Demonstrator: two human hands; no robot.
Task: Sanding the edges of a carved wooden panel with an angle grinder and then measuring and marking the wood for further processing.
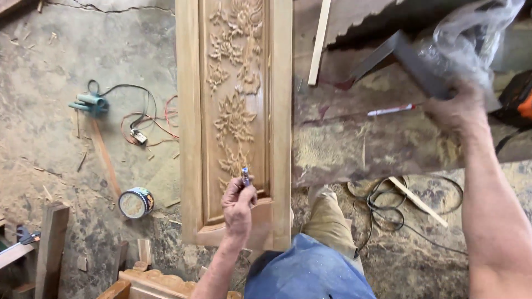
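Observation:
My left hand [238, 204] is closed around a small metal tool [245, 176], its tip held over the lower part of a carved wooden door panel [233, 105] with raised flower patterns. My right hand [461, 105] reaches out to the right over a worn workbench [354, 144] and grips a dark metal square [410, 58] together with crumpled clear plastic [471, 33]. My knee in blue and tan clothing [321, 243] shows below the panel.
A pen [390, 110] lies on the bench. On the dusty floor lie a teal tool with cable [90, 103], a round tin [135, 202], black cables [388, 205], wood offcuts [52, 243] and a carved wooden piece [155, 282].

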